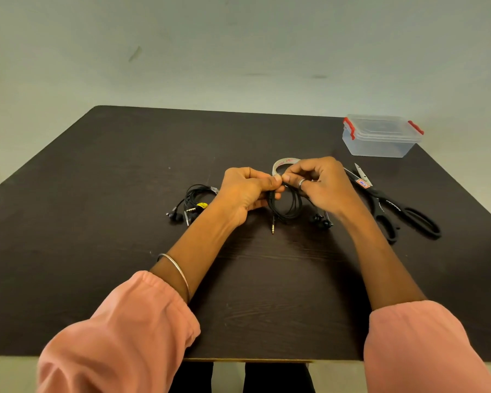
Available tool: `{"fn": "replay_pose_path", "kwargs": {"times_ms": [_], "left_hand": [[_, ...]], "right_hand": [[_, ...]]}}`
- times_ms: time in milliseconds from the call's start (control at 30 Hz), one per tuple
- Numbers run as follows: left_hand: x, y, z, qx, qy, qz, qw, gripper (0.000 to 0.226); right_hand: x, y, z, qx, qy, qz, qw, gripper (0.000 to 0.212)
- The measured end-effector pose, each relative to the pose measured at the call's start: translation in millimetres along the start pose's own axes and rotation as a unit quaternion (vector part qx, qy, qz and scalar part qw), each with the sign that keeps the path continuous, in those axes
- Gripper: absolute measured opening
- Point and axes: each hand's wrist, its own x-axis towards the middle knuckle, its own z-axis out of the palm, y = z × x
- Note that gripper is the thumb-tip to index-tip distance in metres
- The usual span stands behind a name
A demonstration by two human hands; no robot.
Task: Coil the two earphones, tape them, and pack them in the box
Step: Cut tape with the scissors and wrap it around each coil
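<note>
A coiled black earphone (287, 207) hangs between my hands above the table's middle, its gold plug pointing down and its earbuds resting under my right wrist. My left hand (245, 191) pinches the top of the coil. My right hand (319, 184) pinches the same spot from the other side, fingertips touching. A tape roll (284, 163) sits just behind my fingers. A second coiled earphone (193, 201), bound with tape, lies to the left of my left hand. The clear box (380, 137) with red clips stands closed at the far right.
Black scissors (403, 214) lie on the dark table (97, 222) to the right of my right hand, with a small thread snipper (362, 177) behind them. A pale wall rises behind the table.
</note>
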Motion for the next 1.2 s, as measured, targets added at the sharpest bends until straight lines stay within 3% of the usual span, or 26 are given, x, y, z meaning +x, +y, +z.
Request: {"fn": "replay_pose_path", "kwargs": {"times_ms": [200,367,600,900,1067,1200], "left_hand": [[-2,-1,4,-0.005,0.016,0.014,1.000,0.014],[0,-6,8,0.022,0.053,0.049,0.997,0.015],[0,-11,12,0.025,0.082,0.063,0.994,0.015],[-2,-8,11,-0.023,0.042,0.018,0.999,0.018],[1,-7,6,-0.026,0.009,0.001,1.000,0.010],[0,-4,4,-0.039,-0.008,-0.016,0.999,0.008]], "right_hand": [[-1,-2,-6,0.108,-0.040,0.063,0.991,0.008],[-2,-4,-8,0.124,-0.053,0.079,0.988,0.008],[0,-1,-15,-0.001,-0.059,-0.003,0.998,0.007],[-2,-7,-19,-0.129,-0.053,-0.122,0.983,0.014],[-4,-9,-21,-0.145,-0.062,-0.140,0.978,0.015],[-5,-10,-22,-0.156,-0.075,-0.126,0.977,0.029]]}}
